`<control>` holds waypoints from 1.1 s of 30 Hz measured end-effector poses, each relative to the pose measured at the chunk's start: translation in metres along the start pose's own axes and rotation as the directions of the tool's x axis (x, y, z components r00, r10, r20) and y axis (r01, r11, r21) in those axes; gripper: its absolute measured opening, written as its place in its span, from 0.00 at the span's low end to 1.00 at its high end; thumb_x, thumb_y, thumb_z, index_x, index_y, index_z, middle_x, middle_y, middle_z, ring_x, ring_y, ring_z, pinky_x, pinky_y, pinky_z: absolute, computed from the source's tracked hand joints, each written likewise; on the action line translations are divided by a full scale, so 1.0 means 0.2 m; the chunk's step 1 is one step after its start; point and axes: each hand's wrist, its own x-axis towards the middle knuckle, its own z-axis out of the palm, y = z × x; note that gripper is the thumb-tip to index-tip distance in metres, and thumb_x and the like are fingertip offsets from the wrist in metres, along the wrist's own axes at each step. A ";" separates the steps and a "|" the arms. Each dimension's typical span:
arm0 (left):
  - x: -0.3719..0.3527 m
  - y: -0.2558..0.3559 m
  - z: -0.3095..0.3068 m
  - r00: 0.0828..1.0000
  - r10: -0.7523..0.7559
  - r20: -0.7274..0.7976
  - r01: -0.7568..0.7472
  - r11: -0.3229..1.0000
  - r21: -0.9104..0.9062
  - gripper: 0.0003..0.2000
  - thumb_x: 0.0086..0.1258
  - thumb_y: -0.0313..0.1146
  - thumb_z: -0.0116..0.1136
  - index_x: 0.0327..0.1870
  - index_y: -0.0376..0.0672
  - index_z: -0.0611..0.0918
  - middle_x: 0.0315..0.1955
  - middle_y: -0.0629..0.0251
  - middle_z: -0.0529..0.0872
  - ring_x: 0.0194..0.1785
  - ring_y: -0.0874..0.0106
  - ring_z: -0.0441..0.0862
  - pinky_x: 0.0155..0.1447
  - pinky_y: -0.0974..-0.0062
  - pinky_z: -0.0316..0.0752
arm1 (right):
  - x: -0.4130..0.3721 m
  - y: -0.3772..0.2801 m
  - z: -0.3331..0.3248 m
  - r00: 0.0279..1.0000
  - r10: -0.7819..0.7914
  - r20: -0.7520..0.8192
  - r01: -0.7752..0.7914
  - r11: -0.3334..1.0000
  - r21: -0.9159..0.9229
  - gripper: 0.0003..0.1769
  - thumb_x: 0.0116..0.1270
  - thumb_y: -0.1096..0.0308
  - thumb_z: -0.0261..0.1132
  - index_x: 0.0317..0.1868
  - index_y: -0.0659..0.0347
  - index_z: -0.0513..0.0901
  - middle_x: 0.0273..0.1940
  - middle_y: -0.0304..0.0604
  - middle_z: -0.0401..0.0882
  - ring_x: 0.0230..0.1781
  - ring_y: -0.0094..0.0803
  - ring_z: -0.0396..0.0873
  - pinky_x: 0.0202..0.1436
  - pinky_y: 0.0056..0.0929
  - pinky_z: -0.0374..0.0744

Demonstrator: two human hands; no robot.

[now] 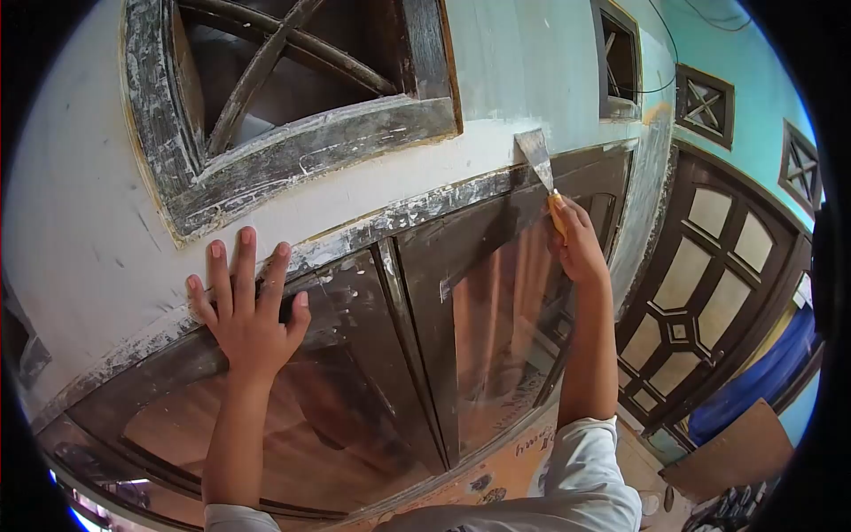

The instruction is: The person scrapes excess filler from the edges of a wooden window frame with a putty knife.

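- At the lower left of centre, the left hand (254,324) is being held spread, its fingers reaching over the white wall (381,177) and its thumb over the dark window frame (332,310), apparently so that the body is being steadied; how firmly the palm is being pressed cannot be told.
- Right of centre, the scraper (535,152) is being gripped by its yellow handle in the curled right hand (581,244), blade upward, presumably so that its broad edge is being kept against the wall above the frame.
- At the upper left, crossed bars are being enclosed by a white-smeared vent frame (319,151).
- Farther off, at the right, a panelled door (651,324) is being seen.
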 end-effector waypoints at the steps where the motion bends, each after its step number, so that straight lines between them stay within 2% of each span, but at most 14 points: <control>1: 0.00 0.00 0.00 1.000 0.001 -0.002 -0.001 1.000 -0.003 0.25 0.71 0.50 0.50 0.69 0.59 0.78 0.76 0.61 0.67 0.81 0.52 0.55 0.79 0.44 0.35 | 0.00 0.01 0.00 1.000 0.003 0.002 -0.003 1.000 0.001 0.15 0.79 0.54 0.55 0.44 0.57 0.78 0.21 0.29 0.63 0.16 0.14 0.57 0.18 0.16 0.56; 5: 0.00 0.00 0.00 1.000 0.002 -0.004 -0.002 1.000 -0.008 0.26 0.70 0.50 0.51 0.69 0.59 0.78 0.76 0.61 0.67 0.81 0.52 0.55 0.80 0.44 0.35 | -0.07 0.10 0.01 0.999 0.023 0.037 -0.024 0.999 0.035 0.15 0.79 0.54 0.55 0.43 0.57 0.77 0.21 0.29 0.63 0.17 0.15 0.59 0.18 0.16 0.57; 9: 0.00 0.00 0.00 1.000 0.000 0.000 0.000 1.000 -0.007 0.26 0.70 0.50 0.52 0.69 0.59 0.78 0.76 0.61 0.67 0.81 0.52 0.56 0.80 0.45 0.34 | -0.02 0.10 0.02 0.995 0.019 0.102 -0.027 0.997 0.078 0.14 0.79 0.55 0.56 0.46 0.57 0.77 0.27 0.30 0.66 0.19 0.15 0.61 0.18 0.15 0.58; 12: 0.00 0.01 0.00 1.000 -0.007 0.004 0.007 1.000 -0.011 0.26 0.69 0.50 0.53 0.69 0.59 0.78 0.76 0.61 0.67 0.81 0.52 0.56 0.80 0.45 0.34 | -0.01 0.04 0.09 1.000 0.008 -0.013 -0.008 0.999 0.050 0.16 0.78 0.53 0.57 0.49 0.56 0.79 0.29 0.29 0.69 0.21 0.16 0.64 0.20 0.16 0.60; 15: 0.00 0.00 -0.01 1.000 0.000 0.004 0.000 1.000 -0.017 0.26 0.69 0.50 0.52 0.69 0.59 0.78 0.76 0.61 0.67 0.81 0.52 0.55 0.80 0.45 0.34 | -0.09 0.11 0.10 0.999 0.044 0.018 -0.043 0.999 -0.030 0.17 0.77 0.51 0.57 0.49 0.56 0.80 0.29 0.28 0.69 0.22 0.16 0.64 0.22 0.18 0.61; 16: 0.00 0.00 -0.01 1.000 0.000 0.008 0.000 1.000 -0.019 0.26 0.69 0.50 0.52 0.69 0.59 0.78 0.76 0.61 0.67 0.81 0.52 0.55 0.80 0.45 0.34 | -0.15 0.12 0.15 0.997 0.070 -0.027 -0.071 0.997 -0.010 0.17 0.77 0.51 0.58 0.49 0.57 0.80 0.29 0.28 0.69 0.23 0.16 0.64 0.23 0.18 0.61; 17: 0.00 0.00 -0.01 1.000 -0.004 0.008 0.004 1.000 -0.019 0.26 0.69 0.50 0.52 0.69 0.59 0.78 0.76 0.61 0.68 0.81 0.52 0.55 0.80 0.45 0.34 | -0.15 0.19 0.14 0.998 0.064 0.026 -0.065 0.997 0.041 0.18 0.77 0.51 0.58 0.49 0.57 0.80 0.29 0.28 0.69 0.23 0.16 0.64 0.24 0.18 0.62; 19: 0.00 0.01 0.00 1.000 -0.022 0.014 0.022 1.000 -0.014 0.26 0.69 0.50 0.52 0.69 0.61 0.78 0.76 0.63 0.68 0.80 0.53 0.57 0.80 0.45 0.33 | -0.17 0.11 0.23 0.993 0.078 -0.092 -0.075 0.997 0.030 0.17 0.77 0.52 0.57 0.48 0.57 0.80 0.28 0.29 0.68 0.23 0.16 0.64 0.25 0.18 0.62; 22: 0.00 0.01 0.00 0.999 -0.026 0.024 0.026 1.000 -0.013 0.26 0.68 0.50 0.52 0.69 0.64 0.77 0.76 0.65 0.68 0.80 0.54 0.58 0.80 0.45 0.33 | -0.07 0.03 0.20 0.998 -0.029 0.050 0.029 1.000 -0.010 0.16 0.78 0.54 0.56 0.44 0.57 0.80 0.27 0.28 0.66 0.23 0.16 0.62 0.24 0.18 0.59; 27: -0.01 0.00 -0.01 0.999 -0.027 0.026 0.028 0.999 -0.018 0.26 0.68 0.51 0.51 0.69 0.65 0.77 0.76 0.66 0.68 0.80 0.55 0.58 0.80 0.46 0.33 | -0.16 0.08 0.26 0.999 0.033 0.008 -0.033 0.999 0.015 0.17 0.78 0.52 0.56 0.42 0.58 0.78 0.23 0.28 0.64 0.21 0.16 0.61 0.23 0.19 0.57; 29: -0.01 0.01 -0.01 0.999 -0.036 0.032 0.036 0.999 -0.013 0.26 0.69 0.51 0.51 0.69 0.65 0.77 0.76 0.66 0.68 0.80 0.55 0.58 0.80 0.46 0.33 | -0.17 0.11 0.27 0.996 0.021 0.083 -0.022 1.000 0.008 0.18 0.78 0.51 0.56 0.43 0.58 0.77 0.22 0.29 0.64 0.19 0.16 0.60 0.22 0.18 0.57; 30: -0.01 0.00 -0.01 0.999 -0.034 0.037 0.034 0.999 -0.010 0.26 0.69 0.51 0.51 0.69 0.65 0.77 0.76 0.66 0.68 0.80 0.55 0.58 0.80 0.46 0.33 | -0.16 0.07 0.31 1.000 0.030 0.002 -0.030 0.999 0.019 0.18 0.79 0.51 0.55 0.43 0.58 0.77 0.21 0.30 0.64 0.18 0.15 0.60 0.21 0.17 0.56; 31: -0.01 0.00 -0.01 0.999 -0.021 0.031 0.022 1.000 -0.021 0.26 0.69 0.51 0.51 0.69 0.63 0.78 0.76 0.65 0.68 0.80 0.55 0.57 0.80 0.46 0.33 | -0.13 0.05 0.31 0.999 0.035 0.002 -0.035 0.999 0.024 0.18 0.79 0.51 0.55 0.43 0.58 0.77 0.21 0.30 0.64 0.18 0.15 0.60 0.21 0.17 0.56; 33: 0.00 0.00 -0.01 1.000 -0.008 0.025 0.009 1.000 -0.030 0.26 0.70 0.51 0.51 0.68 0.61 0.78 0.76 0.63 0.68 0.81 0.54 0.55 0.80 0.46 0.34 | -0.06 -0.01 0.32 0.991 -0.078 0.105 0.074 0.997 0.038 0.17 0.79 0.52 0.54 0.43 0.58 0.76 0.21 0.30 0.65 0.18 0.15 0.60 0.19 0.16 0.56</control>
